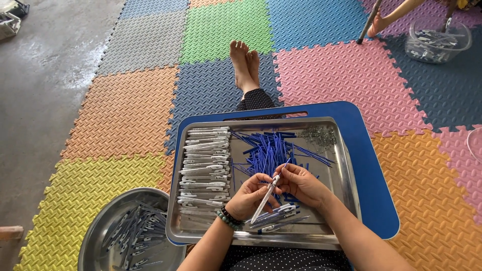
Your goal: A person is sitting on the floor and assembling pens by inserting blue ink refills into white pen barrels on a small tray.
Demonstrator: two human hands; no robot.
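Observation:
My left hand [249, 195] grips a white pen barrel [264, 199], held slanting over the near part of a metal tray [346, 170]. My right hand [300, 183] pinches a thin blue refill [286, 163] at the barrel's upper end. A pile of blue refills [268, 150] lies in the tray's middle. White pen barrels [205, 165] are stacked in rows at the tray's left. A few assembled pens [278, 217] lie under my hands. A small heap of metal springs [319, 135] sits in the far right corner.
The tray rests on a blue lap board [369, 165] over my legs. A round metal bowl [95, 236] with several pens stands at my left on coloured foam mats. A clear tub of parts [438, 40] and another person's foot [377, 24] are at the far right.

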